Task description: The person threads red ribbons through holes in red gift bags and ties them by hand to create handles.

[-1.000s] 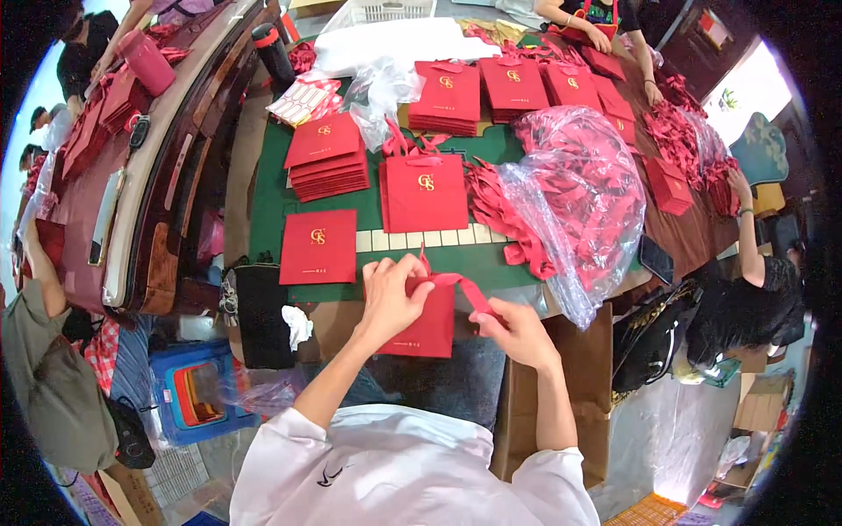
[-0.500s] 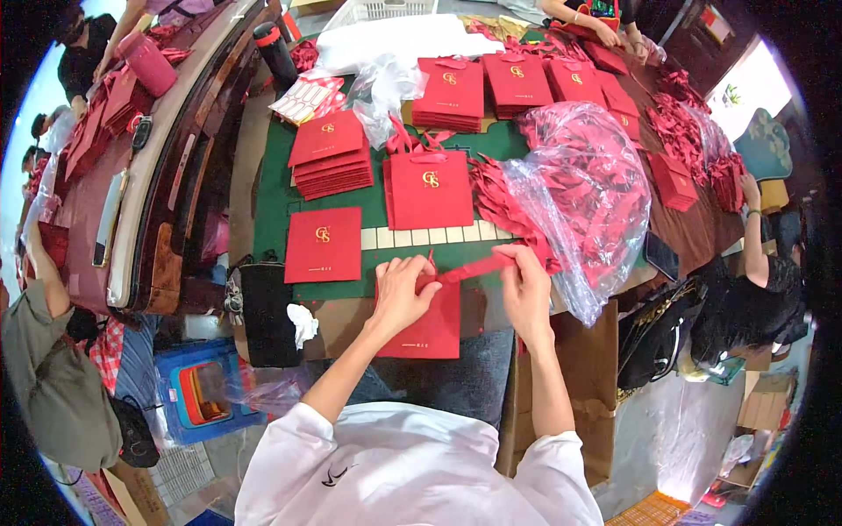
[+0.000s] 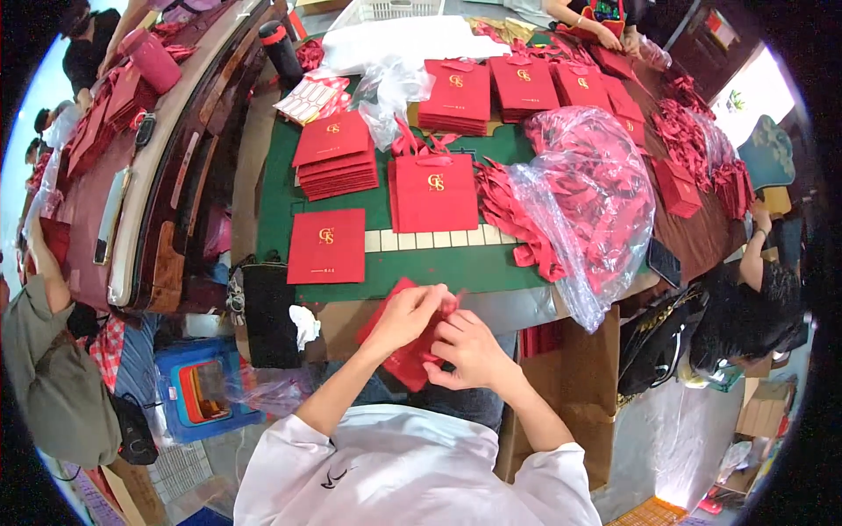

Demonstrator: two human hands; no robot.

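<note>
A red paper gift bag (image 3: 405, 368) is tilted at the table's near edge, in front of my body. My left hand (image 3: 405, 320) is closed at its upper part, fingertips pinched together. A bit of red ribbon (image 3: 452, 305) shows blurred by those fingertips. Against the bag's right side, my right hand (image 3: 469, 349) is curled with its thumb low; what its fingers grip is hidden. Just beyond lie a flat red bag (image 3: 326, 247) and a bag with a ribbon handle (image 3: 434, 197). A stack of red bags (image 3: 333, 158) stands behind them.
A clear plastic sack of red ribbons (image 3: 592, 193) fills the table's right side, near a phone (image 3: 663, 260). More bag stacks (image 3: 453, 96) stand farther back. A black pouch (image 3: 270, 316) hangs at the near left edge. A cardboard box (image 3: 574, 394) stands below right. Other people work around.
My right hand has come in from the right, down to the bag, and the stretched ribbon is largely out of sight. The bag has turned from lying square to tilted. My left hand moved slightly right.
</note>
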